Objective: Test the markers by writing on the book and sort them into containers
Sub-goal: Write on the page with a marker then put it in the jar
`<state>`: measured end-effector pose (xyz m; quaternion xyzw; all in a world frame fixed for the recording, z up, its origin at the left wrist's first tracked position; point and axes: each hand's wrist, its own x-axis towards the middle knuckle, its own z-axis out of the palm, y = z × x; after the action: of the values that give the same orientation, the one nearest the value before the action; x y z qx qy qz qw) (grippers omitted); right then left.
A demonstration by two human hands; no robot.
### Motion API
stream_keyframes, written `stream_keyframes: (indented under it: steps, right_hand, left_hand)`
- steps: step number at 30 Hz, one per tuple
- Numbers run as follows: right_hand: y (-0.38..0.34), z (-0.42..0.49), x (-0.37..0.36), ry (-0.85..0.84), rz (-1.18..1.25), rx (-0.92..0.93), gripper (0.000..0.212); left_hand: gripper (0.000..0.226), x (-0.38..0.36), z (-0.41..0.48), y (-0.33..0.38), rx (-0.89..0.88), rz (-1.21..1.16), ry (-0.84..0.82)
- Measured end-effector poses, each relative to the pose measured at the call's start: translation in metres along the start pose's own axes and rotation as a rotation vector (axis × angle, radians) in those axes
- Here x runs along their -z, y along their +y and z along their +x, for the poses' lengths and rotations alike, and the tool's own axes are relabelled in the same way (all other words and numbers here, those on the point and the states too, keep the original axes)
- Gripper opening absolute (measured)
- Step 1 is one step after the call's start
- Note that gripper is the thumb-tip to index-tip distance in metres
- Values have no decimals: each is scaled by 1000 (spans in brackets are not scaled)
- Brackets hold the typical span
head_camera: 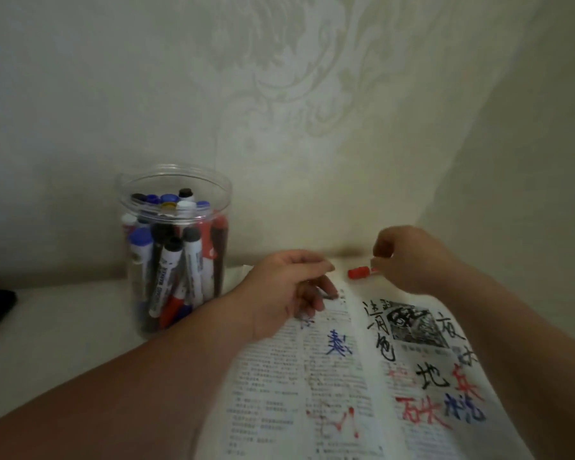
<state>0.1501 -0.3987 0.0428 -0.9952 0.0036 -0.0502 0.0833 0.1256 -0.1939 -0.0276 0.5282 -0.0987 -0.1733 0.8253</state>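
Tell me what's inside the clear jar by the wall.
The clear jar holds many capped markers, standing and leaning, with blue, black and red caps showing. Front ones cover those behind, so the count and the jar's floor are hidden.

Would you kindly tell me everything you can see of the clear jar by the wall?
The jar is a clear plastic cylinder with no lid visible. It stands upright on the pale table, close to the patterned wall and left of the open book. It is packed with markers, mostly white-bodied with blue, black or red caps, some upright, some leaning. The left forearm passes near its base; contact cannot be told.
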Motion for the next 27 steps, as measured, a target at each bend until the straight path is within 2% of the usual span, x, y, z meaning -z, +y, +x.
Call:
stream_keyframes:
  steps: [3,5,9,12,15,17,20,22,24,27]
  right_hand:
    - [33,-2,-27,-56,-50,-3,40]
    - [41,2,-39,-57,-76,42,49]
    - [41,15,-48,-16,-148,110,45]
    - [38,19,-45,52,-249,233,28]
    - [42,13,-39,79,-278,343,22]
    - [45,-2,-30,73,-148,330,23]
    - [48,-45,-9,-14,119,233,24]
    - [49,-75,1,-116,223,215,24]
    - [50,-94,3,-163,355,213,15]
    - [58,-103,-5,-74,664,183,11]
  left_hand:
    - [22,2,1,7,40,-29,-62]
    - [22,-4,0,5,15,12,-64]
    - [2,-18,-4,-6,-98,202,-76]
    - [18,-24,-6,-13,-178,401,-51]
    - [16,-27,-8,-19,-291,665,84]
    - [14,-27,-9,-19,-457,889,174]
    - [16,-33,-13,-14,-733,1204,155]
    - [32,-40,-16,-17,-752,1396,80]
    - [37,-49,-17,-23,-712,1493,-16]
    - [32,-61,-17,-30,-707,1607,-144]
